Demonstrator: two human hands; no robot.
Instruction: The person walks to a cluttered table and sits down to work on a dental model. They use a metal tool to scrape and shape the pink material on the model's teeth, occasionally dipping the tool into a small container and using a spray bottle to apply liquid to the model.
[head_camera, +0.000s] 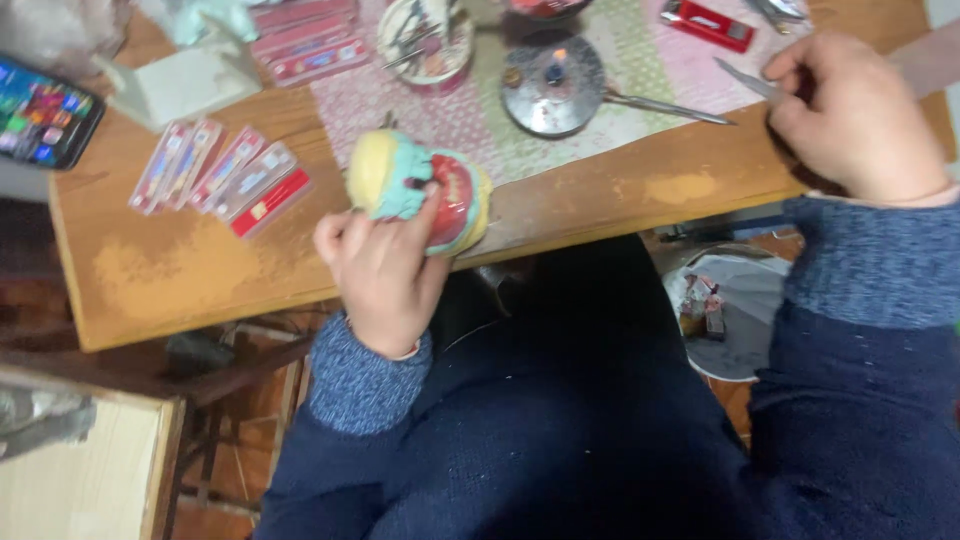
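Left hand (378, 268) grips a dental cast (420, 195), fingers wrapped around its lower side, thumb pressed on the teal part; the cast is yellow, teal and red, held just above the near edge of the wooden table (180, 270). Right hand (855, 120) sits at the far right of the table, fingers closed on a thin metal blade (748, 80) whose tip points left. Between the hands, on a patterned cloth (480, 120), stands a round metal burner (552, 85) with a long handle reaching right. A small dish (425, 40) of tools lies behind the cast. Left of the cast, a fan of flat red-and-clear packets (225, 175); more packets stacked further back. A phone (40, 110) with lit screen rests at the left table corner. A red lighter (708, 22) lies near the top edge. Blue knit sleeves cover both arms.
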